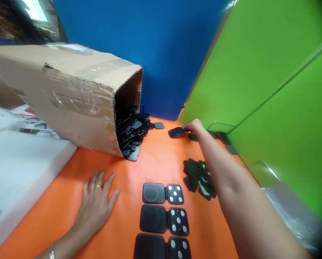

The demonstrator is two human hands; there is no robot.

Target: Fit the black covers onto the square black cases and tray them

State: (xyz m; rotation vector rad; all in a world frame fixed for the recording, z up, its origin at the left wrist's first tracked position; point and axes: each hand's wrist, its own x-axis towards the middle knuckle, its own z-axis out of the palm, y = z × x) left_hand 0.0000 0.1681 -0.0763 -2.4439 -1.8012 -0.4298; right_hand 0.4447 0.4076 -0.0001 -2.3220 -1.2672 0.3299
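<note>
Black hinged pieces [153, 218] with white-dotted squares lay three in a column toward the near edge of the orange tabletop [161, 163]. Beside them, nearer the left edge, the left hand [96, 201] rested flat, its grip released. Beyond lay a heap of dark pieces [194, 173], toward the right edge. Near the far edge, right of the cardboard box [69, 97], the right hand [194, 125] grasped another black piece [175, 132].
</note>
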